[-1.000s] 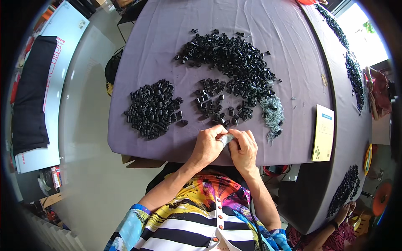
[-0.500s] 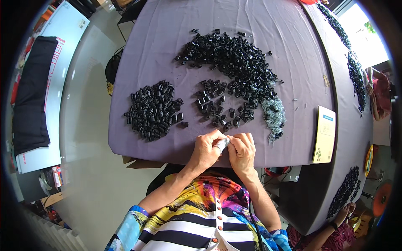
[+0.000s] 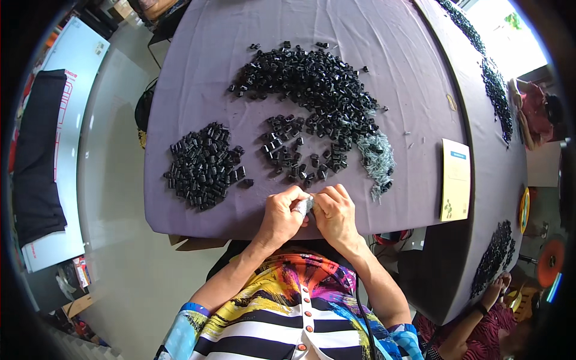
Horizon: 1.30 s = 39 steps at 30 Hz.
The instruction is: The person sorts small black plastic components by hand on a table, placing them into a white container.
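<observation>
A pile of black plastic pieces lies left of the curved heap, below which left hand and right hand meet, fingertips pinched together, seemingly steadying a hidden piece, translucent pins handy lower right.

On table: side heap of parts at left, loose parts to its right, main heap behind and rightward. Sliver pile touching main heap's near end; booklet farther right. Left hand beside right hand, both before the loose parts.
</observation>
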Available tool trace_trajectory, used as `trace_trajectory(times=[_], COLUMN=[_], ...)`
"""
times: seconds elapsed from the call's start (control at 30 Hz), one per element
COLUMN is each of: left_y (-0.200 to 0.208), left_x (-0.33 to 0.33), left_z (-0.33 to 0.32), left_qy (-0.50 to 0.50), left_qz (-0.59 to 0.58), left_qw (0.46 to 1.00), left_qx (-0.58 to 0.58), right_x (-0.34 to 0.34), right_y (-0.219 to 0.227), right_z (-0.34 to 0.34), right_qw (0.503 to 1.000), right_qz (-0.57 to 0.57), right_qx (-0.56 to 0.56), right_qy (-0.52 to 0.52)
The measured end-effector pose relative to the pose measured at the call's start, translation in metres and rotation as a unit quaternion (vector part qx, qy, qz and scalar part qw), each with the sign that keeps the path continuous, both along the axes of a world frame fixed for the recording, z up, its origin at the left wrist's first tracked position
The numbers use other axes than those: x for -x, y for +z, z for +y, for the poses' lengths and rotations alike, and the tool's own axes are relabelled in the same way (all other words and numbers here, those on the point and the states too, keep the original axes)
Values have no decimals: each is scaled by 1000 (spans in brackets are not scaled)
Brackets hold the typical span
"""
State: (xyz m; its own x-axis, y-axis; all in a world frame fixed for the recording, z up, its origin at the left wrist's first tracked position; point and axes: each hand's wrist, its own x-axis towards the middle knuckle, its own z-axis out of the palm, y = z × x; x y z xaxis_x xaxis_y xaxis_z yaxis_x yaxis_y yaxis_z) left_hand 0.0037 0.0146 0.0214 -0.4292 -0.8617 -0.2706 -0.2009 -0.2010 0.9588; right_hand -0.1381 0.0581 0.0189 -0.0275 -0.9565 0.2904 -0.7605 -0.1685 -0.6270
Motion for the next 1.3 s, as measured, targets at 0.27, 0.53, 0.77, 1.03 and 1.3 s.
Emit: trace_trajectory(times=[0.27,0.53,0.77,1.03,1.3], left_y=[1,1,3,2,13], left_x=[2,4,-43,-61,-30], left_z=[2,2,-37,-56,-59], left_qy=[-4,-32,84,145,107], left_qz=[-40,-142,-262,-300,-215], left_qw=[997,932,889,862,881], left_qx=[64,332,365,381,408], right_x=[0,6,57,83,83], right_y=[0,-1,6,13,8], right_z=[-3,3,-5,-36,-54], right_qw=[999,999,990,973,961], right_qz=[20,31,2,137,193], right_qx=[29,6,38,59,30], right_qy=[-5,-22,-137,-177,-196])
